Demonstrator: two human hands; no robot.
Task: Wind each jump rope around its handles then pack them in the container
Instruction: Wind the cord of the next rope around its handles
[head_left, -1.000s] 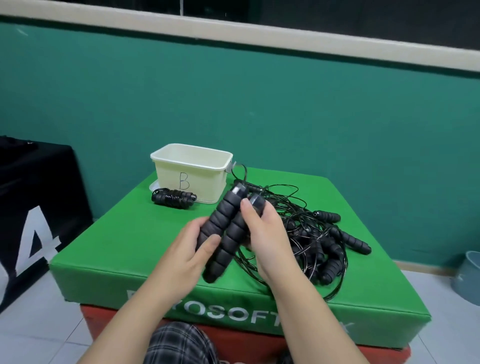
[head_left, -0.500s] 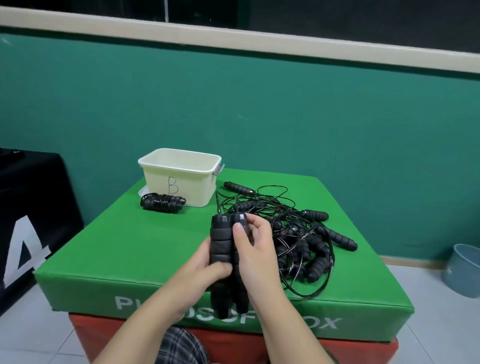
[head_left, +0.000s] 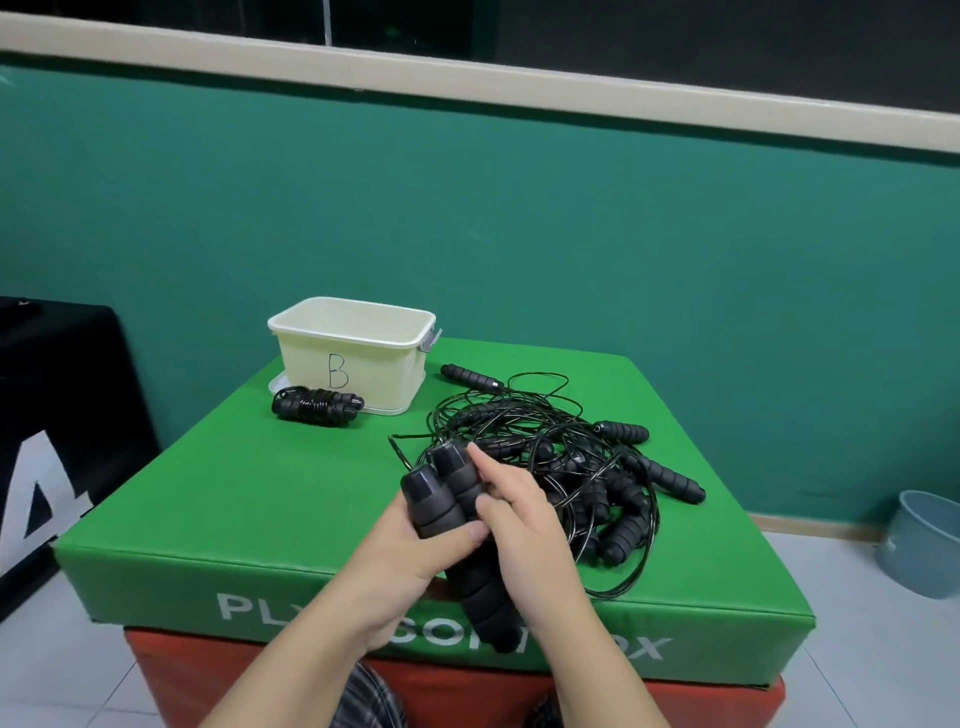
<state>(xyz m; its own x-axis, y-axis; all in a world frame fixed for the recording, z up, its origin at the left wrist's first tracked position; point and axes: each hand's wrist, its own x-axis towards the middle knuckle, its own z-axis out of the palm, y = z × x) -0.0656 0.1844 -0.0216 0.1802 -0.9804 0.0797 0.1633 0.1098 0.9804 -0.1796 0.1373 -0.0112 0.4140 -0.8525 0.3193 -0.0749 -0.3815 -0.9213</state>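
My left hand (head_left: 400, 551) grips two black foam jump rope handles (head_left: 447, 499) held side by side, thumb across them. My right hand (head_left: 519, 519) rests against the same pair from the right, fingers touching the upper handle. Their thin black cord runs back into a tangled pile of jump ropes (head_left: 566, 467) on the green box. A wound jump rope (head_left: 317, 408) lies in front of the cream container (head_left: 291, 327) marked "B", at the back left.
The green soft plyo box (head_left: 208, 493) sits on a red one (head_left: 218, 670). Loose handles (head_left: 670, 480) stick out of the pile to the right. A black box (head_left: 52, 415) stands at left, a grey bin (head_left: 924, 545) on the floor at right.
The handle pair swung from leaning right to leaning left, tops now pointing up-left, and came lower over the box's front edge. Both hands stayed on it. The camera view shifted.
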